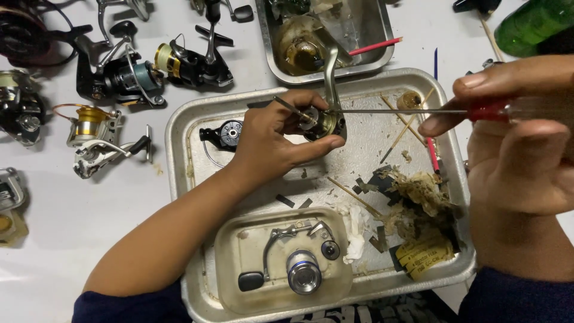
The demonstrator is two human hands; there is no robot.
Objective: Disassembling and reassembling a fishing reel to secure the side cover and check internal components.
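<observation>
Over the big metal tray (179, 128), the person holds a fishing reel body (323, 122) up in the left hand (269, 143). The fingers wrap around it and the thumb presses on its lower side, so the hand is closed tight on the reel. The reel sits above the upper middle of the tray, not touching it.

The right hand (514, 131) pinches a screwdriver (406, 111) with a red handle. Thumb and fingers close on the handle. The thin steel shaft lies flat and runs across the picture, with the handle on the right and the tip pointing left. The tip touches the reel body, close to where the bent silver crank arm (330, 72) joins it. The crank arm sticks up and away from the person.

To do this step well, I think the left hand should keep the reel very still. The screwdriver should stay straight in line with the screw, with a soft push, so the tip does not slip out. Turning slowly looks wise, and staying over the tray means a small screw would drop in it and not get lost.

Near the person, a small plastic dish (227, 275) in the tray holds a spool (304, 272) and a bail wire. Dirty paper scraps (418, 197) lie on the right. More spinning reels (119, 75) rest on the white table.
</observation>
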